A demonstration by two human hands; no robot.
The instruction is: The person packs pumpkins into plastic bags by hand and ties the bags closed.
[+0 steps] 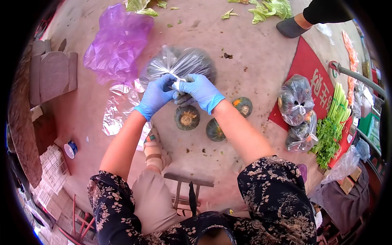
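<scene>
A clear plastic bag (192, 63) filled with dark round shapes rests on the floor, its gathered neck pulled toward me. My left hand (156, 94), in a blue glove, is closed with its fingers pinching the bag's twisted neck. On the other side of the neck, my right hand (201, 90), also gloved in blue, pinches the same plastic, and the fingertips of both hands nearly meet. Just below my hands sits a dark green pumpkin (187, 118) with a tan stem end. Two more, a pumpkin (215, 130) and an orange-patched pumpkin (243, 107), lie near my right forearm, which partly covers one.
A purple plastic bag (116, 43) and a crumpled clear sheet (119, 108) lie left. At right are tied bags of pumpkins (295, 100) on a red mat (300, 61), and green celery (330, 134). Another person's foot (292, 27) stands at upper right.
</scene>
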